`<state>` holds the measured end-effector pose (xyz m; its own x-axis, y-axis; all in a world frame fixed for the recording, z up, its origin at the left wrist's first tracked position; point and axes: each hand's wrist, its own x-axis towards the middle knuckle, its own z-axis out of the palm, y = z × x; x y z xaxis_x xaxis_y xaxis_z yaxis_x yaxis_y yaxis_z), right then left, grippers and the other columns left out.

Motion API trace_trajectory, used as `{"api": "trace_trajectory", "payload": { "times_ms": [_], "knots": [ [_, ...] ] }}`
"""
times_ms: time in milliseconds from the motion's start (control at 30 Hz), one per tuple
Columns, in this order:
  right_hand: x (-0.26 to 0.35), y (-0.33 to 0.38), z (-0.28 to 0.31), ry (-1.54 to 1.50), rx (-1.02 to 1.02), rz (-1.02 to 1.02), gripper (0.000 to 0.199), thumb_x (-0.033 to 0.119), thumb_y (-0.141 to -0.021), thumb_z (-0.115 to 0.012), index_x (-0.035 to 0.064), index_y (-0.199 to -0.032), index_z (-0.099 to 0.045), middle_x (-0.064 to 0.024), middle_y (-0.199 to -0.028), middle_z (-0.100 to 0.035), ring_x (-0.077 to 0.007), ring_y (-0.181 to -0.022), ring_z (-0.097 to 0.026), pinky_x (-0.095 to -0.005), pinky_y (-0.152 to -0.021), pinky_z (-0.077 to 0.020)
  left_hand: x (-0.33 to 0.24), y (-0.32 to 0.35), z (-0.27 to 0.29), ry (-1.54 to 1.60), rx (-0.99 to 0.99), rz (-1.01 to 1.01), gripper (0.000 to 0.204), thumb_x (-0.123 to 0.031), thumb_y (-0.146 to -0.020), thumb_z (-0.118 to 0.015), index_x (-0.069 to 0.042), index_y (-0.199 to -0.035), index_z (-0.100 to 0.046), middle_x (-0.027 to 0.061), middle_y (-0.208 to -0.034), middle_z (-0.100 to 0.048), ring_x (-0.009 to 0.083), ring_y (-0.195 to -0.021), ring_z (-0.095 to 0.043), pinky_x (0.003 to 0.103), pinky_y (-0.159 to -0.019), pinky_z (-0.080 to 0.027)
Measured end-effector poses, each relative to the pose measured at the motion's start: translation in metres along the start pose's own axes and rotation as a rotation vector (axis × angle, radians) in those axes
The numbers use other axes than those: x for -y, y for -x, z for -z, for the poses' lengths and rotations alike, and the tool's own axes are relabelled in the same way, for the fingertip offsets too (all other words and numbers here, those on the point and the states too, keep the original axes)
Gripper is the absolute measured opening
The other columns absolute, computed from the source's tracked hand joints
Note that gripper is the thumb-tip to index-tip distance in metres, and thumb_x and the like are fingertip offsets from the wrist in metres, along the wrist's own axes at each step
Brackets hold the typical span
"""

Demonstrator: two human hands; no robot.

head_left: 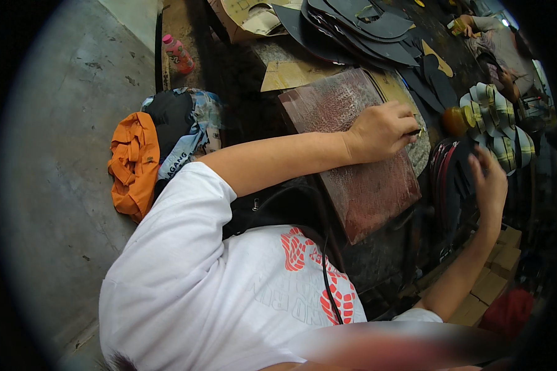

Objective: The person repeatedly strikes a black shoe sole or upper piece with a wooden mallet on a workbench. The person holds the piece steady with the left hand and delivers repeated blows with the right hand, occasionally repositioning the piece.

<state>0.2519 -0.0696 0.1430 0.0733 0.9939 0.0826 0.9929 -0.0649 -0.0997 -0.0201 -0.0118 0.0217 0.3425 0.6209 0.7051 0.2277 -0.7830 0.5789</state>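
Blurred pale-and-red shape (408, 343), lower edge, unidentifiable. White T-shirt (179, 278), worn by me. Reddish-brown worn slab (371, 191), lying slanted below my left hand (385, 131) (fingers curled in; whether they grip anything, I cannot tell). Dark sole-shaped pieces (457, 185), stacked, just beside my right hand (491, 184): fingers loosely parted, holding nothing. Plaid bands (507, 148), piled nearby.

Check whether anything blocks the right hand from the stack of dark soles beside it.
Nothing visible does. The right hand is at the right edge of the stack of dark soles; whether they touch is unclear. The plaid-patterned pieces lie higher in the picture, not between.
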Motion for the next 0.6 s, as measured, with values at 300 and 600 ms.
{"api": "trace_trajectory", "payload": {
  "times_ms": [300, 600],
  "knots": [
    [0.151, -0.205, -0.099, -0.141, -0.194, 0.601, 0.055, 0.028, -0.1, -0.056, 0.0218, -0.153, -0.04, -0.0173, -0.141, -0.055, -0.0335, -0.135, -0.047, -0.0391, -0.111, -0.0376, 0.002, 0.0, 0.0, -0.057, 0.03, 0.085, 0.017, -0.016, -0.081, -0.073, -0.004, -0.092, -0.068, 0.0125, -0.092, -0.064, 0.0334, -0.091, -0.063, 0.042, -0.078, -0.053],
    [0.17, -0.251, -0.147, -0.019, -0.193, 0.598, 0.043, 0.029, -0.099, -0.055, 0.0271, -0.142, -0.052, -0.0136, -0.119, -0.069, -0.0344, -0.11, -0.065, -0.0469, -0.091, -0.0514, 0.005, -0.003, 0.0, 0.014, 0.024, 0.305, 0.017, -0.02, -0.082, -0.072, -0.004, -0.09, -0.07, 0.0148, -0.092, -0.066, 0.0361, -0.087, -0.066, 0.045, -0.077, -0.053]
  ]
}}
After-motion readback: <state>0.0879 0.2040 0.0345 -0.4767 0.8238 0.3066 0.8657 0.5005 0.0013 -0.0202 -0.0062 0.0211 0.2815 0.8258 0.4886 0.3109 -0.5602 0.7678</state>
